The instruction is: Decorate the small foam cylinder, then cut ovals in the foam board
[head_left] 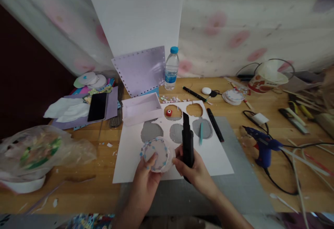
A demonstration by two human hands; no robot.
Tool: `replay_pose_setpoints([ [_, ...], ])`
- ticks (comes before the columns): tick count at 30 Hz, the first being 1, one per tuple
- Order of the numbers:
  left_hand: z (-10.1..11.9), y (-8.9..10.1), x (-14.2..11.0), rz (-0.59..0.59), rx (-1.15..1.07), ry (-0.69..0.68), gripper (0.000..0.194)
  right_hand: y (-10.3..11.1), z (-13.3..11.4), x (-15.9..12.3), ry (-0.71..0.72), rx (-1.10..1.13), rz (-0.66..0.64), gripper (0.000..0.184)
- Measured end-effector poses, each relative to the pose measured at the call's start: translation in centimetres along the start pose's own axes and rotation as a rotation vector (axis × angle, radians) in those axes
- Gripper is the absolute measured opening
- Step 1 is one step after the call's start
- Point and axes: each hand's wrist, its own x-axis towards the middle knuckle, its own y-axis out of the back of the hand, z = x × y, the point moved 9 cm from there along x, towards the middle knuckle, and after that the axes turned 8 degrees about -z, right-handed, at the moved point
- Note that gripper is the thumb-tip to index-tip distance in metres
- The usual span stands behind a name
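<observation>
Left hand (148,177): bare, slim fingers (151,160)
Right hand (196,171): bare, also slim
Both forearms (223,204): uncovered, behind the fingers

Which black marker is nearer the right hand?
The black marker at the right edge of the white sheet; the other marker lies farther from the right hand, near the bottle.

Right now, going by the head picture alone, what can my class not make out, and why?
All in the head view:
Underside of the decorated disc: turned away, with the left hand beneath it.
Middle of the black cutter's handle: partly covered by the right hand.
Small print on the bottle: too small.
Exact contents of the plastic bag: blurred, behind creased film.
Far end of the black cord: cut off by the right edge.
</observation>
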Motion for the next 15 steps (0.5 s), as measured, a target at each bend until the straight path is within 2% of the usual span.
replay_pose_setpoints([
  [6,0.4,0.0,0.8,-0.091,0.133,0.029,0.048,0.2,0.0,0.3,0.026,-0.008,-0.07,0.033],
  [10,2.3,-1.3,3.4,-0.343,0.325,0.057,0.039,1.8,-0.4,2.3,0.052,0.076,-0.133,0.036],
  [12,3.4,-2.2,4.8,-0.482,0.365,0.098,0.048,2.9,-0.9,3.5,0.065,0.128,-0.178,0.036],
  [15,3.9,-3.3,6.4,-0.607,0.258,0.274,0.043,3.7,-1.3,5.1,0.035,0.161,-0.305,0.035],
])
